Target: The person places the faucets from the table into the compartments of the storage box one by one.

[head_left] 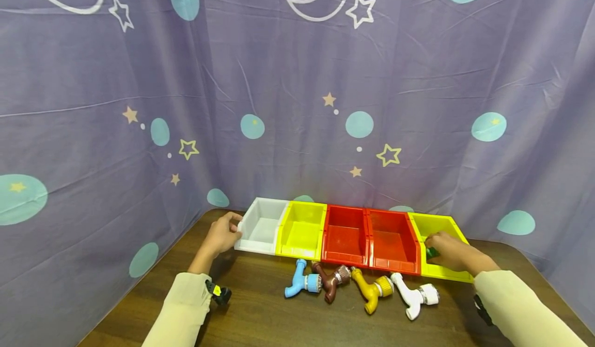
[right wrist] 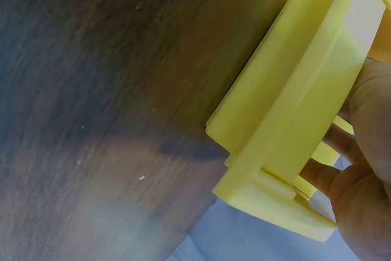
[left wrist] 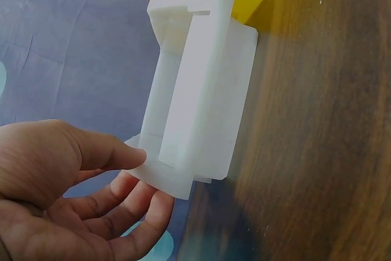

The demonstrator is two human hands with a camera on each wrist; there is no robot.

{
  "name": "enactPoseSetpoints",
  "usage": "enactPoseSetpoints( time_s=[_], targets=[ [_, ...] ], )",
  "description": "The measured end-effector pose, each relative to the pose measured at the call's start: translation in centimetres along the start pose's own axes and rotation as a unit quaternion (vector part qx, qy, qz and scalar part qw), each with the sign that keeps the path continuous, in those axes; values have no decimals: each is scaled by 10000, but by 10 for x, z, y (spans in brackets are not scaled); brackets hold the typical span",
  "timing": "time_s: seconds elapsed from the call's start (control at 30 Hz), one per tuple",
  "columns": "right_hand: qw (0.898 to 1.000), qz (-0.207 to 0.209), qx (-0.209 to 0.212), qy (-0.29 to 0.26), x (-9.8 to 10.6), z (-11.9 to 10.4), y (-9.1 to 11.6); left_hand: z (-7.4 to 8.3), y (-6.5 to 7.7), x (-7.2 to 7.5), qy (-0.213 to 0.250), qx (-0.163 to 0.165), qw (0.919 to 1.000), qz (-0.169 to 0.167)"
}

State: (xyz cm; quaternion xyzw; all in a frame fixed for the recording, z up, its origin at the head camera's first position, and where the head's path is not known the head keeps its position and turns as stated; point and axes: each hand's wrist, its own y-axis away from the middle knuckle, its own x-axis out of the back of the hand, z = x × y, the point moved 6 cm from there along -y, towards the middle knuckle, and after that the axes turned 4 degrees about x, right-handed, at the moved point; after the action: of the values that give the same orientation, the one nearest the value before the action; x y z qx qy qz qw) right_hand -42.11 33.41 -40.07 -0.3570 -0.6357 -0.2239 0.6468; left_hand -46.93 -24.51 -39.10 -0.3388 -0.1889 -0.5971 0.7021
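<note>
At the left end of a row of bins, my left hand [head_left: 222, 235] pinches the side rim of a white bin [left wrist: 211, 90], thumb on top and fingers underneath. My right hand [head_left: 447, 250] reaches down into the yellow bin [head_left: 437, 270] at the right end. Its fingers curl over a green thing [head_left: 432, 252], mostly hidden by the hand. In the right wrist view, the front wall of that yellow bin [right wrist: 305, 108] hides the fingertips. Before the row lie a blue tap [head_left: 301, 281], a brown tap [head_left: 331, 281], a yellow tap [head_left: 373, 289] and a white tap [head_left: 413, 296].
Between the end bins stand another yellow bin [head_left: 302, 237] and two red ones, the left red bin [head_left: 345, 241] and the right red bin [head_left: 394, 246], joined edge to edge. They sit on a brown wooden table [head_left: 260, 321]. A purple curtain [head_left: 288, 78] hangs behind.
</note>
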Motion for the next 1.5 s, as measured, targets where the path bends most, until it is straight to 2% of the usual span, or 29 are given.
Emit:
enactPoseSetpoints(
  time_s=[0.4,0.77,0.93,1.1,1.33,1.5],
  targets=[
    [9995,-128,30,-304,4,-3,3,0,2,-1,30,24,10000,-35],
    [9994,-25,-336,24,26,-17,22,2,0,2,6,-62,10000,1],
    [9992,244,-156,286,35,-24,30,1,-2,2,2,-56,10000,8],
    [9946,727,363,644,43,-42,38,1,-1,1,26,-62,10000,-5],
    [9717,1480,1207,1390,47,-70,44,1,0,2,26,-25,10000,11],
    [9723,1439,1239,1360,40,-84,44,0,1,2,39,-42,10000,3]
  ],
)
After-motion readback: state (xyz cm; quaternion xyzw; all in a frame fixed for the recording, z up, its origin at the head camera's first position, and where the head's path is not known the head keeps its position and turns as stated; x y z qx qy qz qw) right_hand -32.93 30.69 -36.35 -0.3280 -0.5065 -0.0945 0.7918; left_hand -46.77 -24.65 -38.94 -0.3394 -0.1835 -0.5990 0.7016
